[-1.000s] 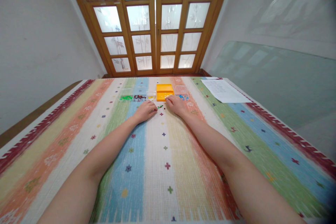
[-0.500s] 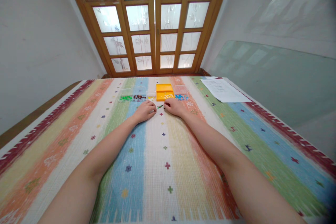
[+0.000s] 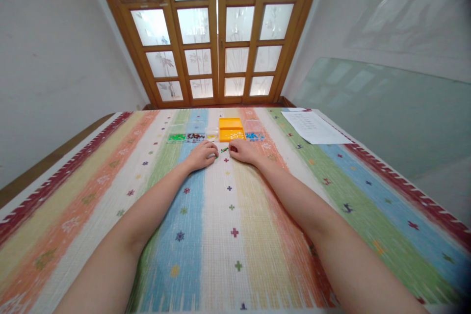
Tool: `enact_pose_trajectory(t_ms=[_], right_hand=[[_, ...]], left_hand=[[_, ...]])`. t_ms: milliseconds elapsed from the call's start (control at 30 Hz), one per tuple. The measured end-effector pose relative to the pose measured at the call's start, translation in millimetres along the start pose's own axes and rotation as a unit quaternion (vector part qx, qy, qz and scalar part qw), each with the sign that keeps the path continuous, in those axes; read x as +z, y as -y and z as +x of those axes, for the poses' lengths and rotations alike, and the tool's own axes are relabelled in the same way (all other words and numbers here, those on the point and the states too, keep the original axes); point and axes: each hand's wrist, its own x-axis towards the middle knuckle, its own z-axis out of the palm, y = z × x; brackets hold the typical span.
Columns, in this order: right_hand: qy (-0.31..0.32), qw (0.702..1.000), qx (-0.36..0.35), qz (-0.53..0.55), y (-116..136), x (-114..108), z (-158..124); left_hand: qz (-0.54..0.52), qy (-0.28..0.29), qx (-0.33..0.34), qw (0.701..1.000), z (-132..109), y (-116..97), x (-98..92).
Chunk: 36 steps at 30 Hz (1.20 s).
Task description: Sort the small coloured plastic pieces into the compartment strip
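My left hand (image 3: 202,154) rests on the striped cloth with its fingers curled in; what they hold is too small to see. My right hand (image 3: 243,150) lies opposite it, fingers curled, fingertips pinched toward a tiny green and dark piece (image 3: 224,149) that sits between the two hands. Just beyond the hands stands an orange tray (image 3: 230,129) holding small yellow bits. Clear little boxes flank it, with green beads (image 3: 177,136), dark red beads (image 3: 195,136), yellow beads (image 3: 212,136) and blue beads (image 3: 253,135).
The striped cloth (image 3: 235,216) covers the whole table. A printed sheet of paper (image 3: 312,127) lies at the far right. A wooden glazed door (image 3: 217,34) stands behind the table, and a glass pane (image 3: 386,103) leans along the right wall.
My right hand has drawn back from the orange tray toward the small piece between the hands. My left hand has curled its fingers in a little.
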Motion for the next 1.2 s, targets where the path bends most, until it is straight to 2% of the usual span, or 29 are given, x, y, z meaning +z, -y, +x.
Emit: enact_pose_trajectory(t_ms=[367,533,700,867,1067,1200], right_hand=[[-0.012,1.000,0.012,0.015,-0.3,1.5,-1.5],[-0.018,0.999,0.024,0.011,0.6,1.9,-1.3],[-0.021,0.999,0.027,0.011,-2.0,3.7,-1.0],[-0.024,0.999,0.024,0.018,-3.8,5.3,-0.9],[-0.025,0.999,0.032,0.026,-5.3,2.3,-1.6],[-0.068,0.993,0.052,0.086,3.1,-0.3,1.3]], left_hand=[[-0.017,-0.007,0.003,1.000,0.7,1.2,0.9],[-0.032,-0.041,-0.033,0.998,-0.7,11.0,-1.0],[-0.014,-0.105,-0.127,0.986,-11.2,41.2,-12.8],[0.028,-0.201,-0.232,0.951,-28.5,75.5,-28.8],[0.079,-0.229,-0.345,0.907,-44.4,98.0,-37.3],[0.108,-0.244,-0.408,0.873,-55.0,109.1,-32.6]])
